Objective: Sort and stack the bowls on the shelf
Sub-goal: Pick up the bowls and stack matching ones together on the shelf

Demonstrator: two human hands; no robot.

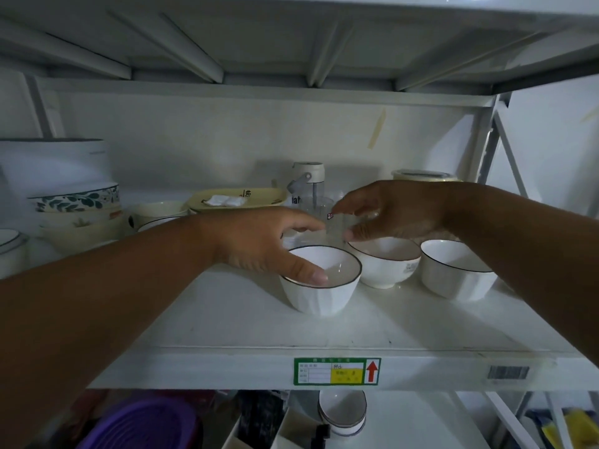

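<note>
Three white bowls with dark rims are standing in a row on the shelf (227, 319), none of them nested yet. The person's left hand (259, 244) is gripping the left bowl (319, 283): the thumb (308, 270) is lying inside over the near rim, and the fingers are curling over the far edge, so this bowl is sitting directly beneath and within them. The right hand (392, 210) is hovering above the middle bowl (384, 264), its fingers loosely spread and pointing left, holding nothing; that bowl is lying just under and slightly nearer than the fingertips. The right bowl (453, 270) is standing to the outer side of the right wrist, partly hidden by the forearm. A clear glass (321, 212) is standing just beyond both sets of fingertips. To my eye, the coming move turns on the short gap between the held bowl and the middle one, immediately to the right of the left fingers; the left hand is already placed to lift its bowl across.
</note>
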